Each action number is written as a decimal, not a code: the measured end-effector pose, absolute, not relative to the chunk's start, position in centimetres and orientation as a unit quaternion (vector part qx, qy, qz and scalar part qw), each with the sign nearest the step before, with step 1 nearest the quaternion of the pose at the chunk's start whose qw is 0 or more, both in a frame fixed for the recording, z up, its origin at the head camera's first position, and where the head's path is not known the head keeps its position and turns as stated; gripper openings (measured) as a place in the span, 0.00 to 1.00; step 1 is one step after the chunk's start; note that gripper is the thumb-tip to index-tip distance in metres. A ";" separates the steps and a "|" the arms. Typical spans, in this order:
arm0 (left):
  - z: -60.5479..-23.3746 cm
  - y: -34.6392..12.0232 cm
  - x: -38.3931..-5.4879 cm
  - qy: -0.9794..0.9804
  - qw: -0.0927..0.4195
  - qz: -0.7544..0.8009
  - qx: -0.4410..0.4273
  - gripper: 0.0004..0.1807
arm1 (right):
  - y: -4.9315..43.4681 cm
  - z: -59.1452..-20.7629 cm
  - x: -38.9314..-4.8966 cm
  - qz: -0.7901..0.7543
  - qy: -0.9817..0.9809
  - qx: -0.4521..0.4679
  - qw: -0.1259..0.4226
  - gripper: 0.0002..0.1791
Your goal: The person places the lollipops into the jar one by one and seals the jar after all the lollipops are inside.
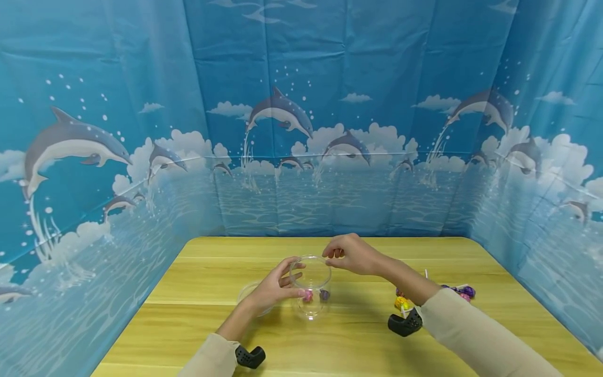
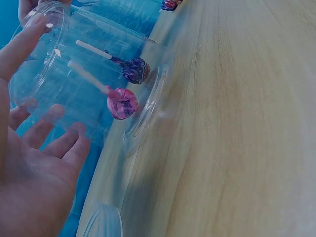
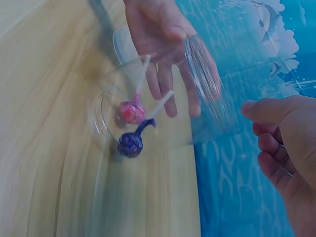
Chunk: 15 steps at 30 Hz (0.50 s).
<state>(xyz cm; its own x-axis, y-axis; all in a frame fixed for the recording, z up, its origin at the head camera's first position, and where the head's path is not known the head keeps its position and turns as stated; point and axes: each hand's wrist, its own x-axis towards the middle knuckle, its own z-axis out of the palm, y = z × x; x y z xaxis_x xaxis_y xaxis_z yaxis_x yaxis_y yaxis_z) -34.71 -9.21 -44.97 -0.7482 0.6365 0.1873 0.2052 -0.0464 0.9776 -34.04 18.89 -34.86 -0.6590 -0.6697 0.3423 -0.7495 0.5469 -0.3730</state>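
A clear plastic jar (image 1: 314, 278) stands upright on the wooden table, with a pink lollipop (image 2: 122, 103) and a purple lollipop (image 2: 136, 70) inside, sticks pointing toward the mouth. My left hand (image 1: 275, 289) holds the jar from the left, thumb on the near side and fingers spread round the far side. At the right of the rim, my right hand (image 1: 353, 255) has its fingers loosely bent with nothing between them; the right wrist view shows its thumb tip just off the jar's mouth. Behind my left hand lies a clear round lid (image 2: 106, 222).
More lollipops lie on the table (image 1: 358, 340) to the right: a yellow one (image 1: 401, 303) beside my right forearm, and a purple one (image 1: 468, 291) with a pink one (image 1: 464, 297) farther out. A blue dolphin-print curtain (image 1: 301, 199) surrounds the back and sides.
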 end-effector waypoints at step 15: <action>-45.0 -9.2 -34.6 0.665 0.164 0.661 0.308 0.44 | 23.1 -34.9 -32.9 0.256 -0.895 0.357 0.076 0.07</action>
